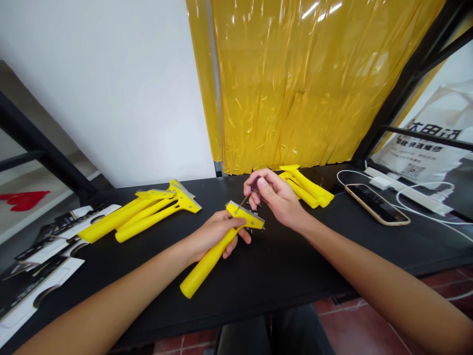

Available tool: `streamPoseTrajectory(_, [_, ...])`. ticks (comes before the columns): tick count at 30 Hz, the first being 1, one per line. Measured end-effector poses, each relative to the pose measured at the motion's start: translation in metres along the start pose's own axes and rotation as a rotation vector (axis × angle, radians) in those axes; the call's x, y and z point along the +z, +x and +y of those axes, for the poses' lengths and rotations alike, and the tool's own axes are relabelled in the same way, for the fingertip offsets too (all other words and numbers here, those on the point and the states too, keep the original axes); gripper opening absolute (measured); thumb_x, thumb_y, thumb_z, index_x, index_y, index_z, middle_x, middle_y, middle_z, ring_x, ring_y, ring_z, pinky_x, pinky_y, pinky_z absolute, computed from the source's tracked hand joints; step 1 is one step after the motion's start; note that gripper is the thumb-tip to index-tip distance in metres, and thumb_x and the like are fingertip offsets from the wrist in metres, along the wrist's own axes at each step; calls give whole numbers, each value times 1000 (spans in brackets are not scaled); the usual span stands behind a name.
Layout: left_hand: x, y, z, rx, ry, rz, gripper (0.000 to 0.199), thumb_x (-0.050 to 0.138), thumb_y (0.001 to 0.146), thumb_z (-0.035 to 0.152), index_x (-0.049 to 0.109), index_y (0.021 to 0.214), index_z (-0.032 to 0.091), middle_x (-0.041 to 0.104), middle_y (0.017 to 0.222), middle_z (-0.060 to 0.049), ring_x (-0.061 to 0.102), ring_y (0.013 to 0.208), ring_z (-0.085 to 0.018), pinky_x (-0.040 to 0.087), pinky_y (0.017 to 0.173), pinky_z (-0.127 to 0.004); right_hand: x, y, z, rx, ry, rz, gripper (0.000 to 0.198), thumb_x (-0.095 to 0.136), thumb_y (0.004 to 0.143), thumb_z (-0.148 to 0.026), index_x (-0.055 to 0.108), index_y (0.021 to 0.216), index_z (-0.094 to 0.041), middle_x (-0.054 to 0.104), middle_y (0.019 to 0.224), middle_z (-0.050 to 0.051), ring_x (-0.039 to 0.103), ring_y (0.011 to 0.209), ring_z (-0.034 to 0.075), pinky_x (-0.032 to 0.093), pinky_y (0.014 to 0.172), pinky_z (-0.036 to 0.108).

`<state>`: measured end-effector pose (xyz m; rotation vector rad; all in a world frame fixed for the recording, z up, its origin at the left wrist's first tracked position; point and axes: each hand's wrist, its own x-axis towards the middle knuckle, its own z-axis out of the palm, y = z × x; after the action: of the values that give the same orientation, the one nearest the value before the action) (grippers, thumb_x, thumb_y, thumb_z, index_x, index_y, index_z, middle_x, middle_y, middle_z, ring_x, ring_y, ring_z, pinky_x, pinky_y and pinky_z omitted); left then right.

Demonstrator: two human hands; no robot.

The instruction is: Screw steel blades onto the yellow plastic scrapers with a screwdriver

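Observation:
My left hand (216,231) grips a yellow scraper (207,264) by its neck, the thick handle slanting down toward the table's front edge. Across the scraper's wide head runs a metal strip held by screws. In my right hand (271,195), the fingers pinch a thin screwdriver (243,201) whose shaft meets a screw at the left end of the head. Most of the screwdriver's grip is hidden by the fingers. Several small screws and nuts (252,230) lie on the black table behind and beside the head.
Several yellow scrapers (148,209) with metal edges lie to the left. More yellow scraper parts (308,190) are behind my right hand. A phone (377,203), white cables and a power strip (410,190) sit right. Printed cards (40,286) are stacked at the left edge of the table (288,276).

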<state>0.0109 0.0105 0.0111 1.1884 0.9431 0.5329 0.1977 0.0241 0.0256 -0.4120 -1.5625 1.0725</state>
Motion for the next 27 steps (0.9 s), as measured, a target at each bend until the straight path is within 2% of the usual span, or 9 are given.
streamPoseTrajectory(11, [-2, 1, -1, 15, -16, -12, 24, 59, 93, 32, 66, 97, 10, 65, 52, -3, 44, 29, -10, 34, 29, -21, 2, -1, -1, -11, -91, -42, 23, 47, 103, -41, 58, 102, -21, 61, 86, 0, 55, 64, 9, 47, 61, 25])
streamPoseTrajectory(17, [-4, 3, -3, 3, 32, -51, 28, 60, 92, 36, 63, 105, 11, 73, 72, -7, 47, 32, -9, 36, 29, -21, 2, 0, -2, 10, -16, -110, 19, 51, 101, -40, 55, 101, -21, 62, 85, 0, 51, 62, 9, 44, 60, 25])
streamPoseTrajectory(20, [-6, 2, -3, -10, 70, -79, 27, 59, 92, 37, 61, 101, 12, 73, 71, -7, 45, 31, -9, 35, 28, -21, 0, 0, -5, 20, 15, -164, 20, 51, 102, -39, 55, 96, -20, 61, 83, 0, 50, 63, 10, 43, 61, 26])
streamPoseTrajectory(23, [-7, 1, -2, -17, 95, -138, 25, 58, 93, 36, 62, 98, 12, 71, 66, -5, 43, 28, -8, 33, 27, -20, -3, 0, -8, 27, 50, -223, 21, 51, 101, -38, 57, 94, -20, 58, 80, 0, 49, 64, 11, 42, 62, 27])
streamPoseTrajectory(27, [-10, -1, -4, -9, 145, -317, 27, 57, 93, 36, 66, 99, 11, 72, 72, -8, 45, 31, -7, 33, 27, -18, -5, -1, -13, 41, 81, -339, 26, 49, 101, -42, 60, 92, -20, 54, 78, 0, 48, 67, 13, 41, 64, 29])
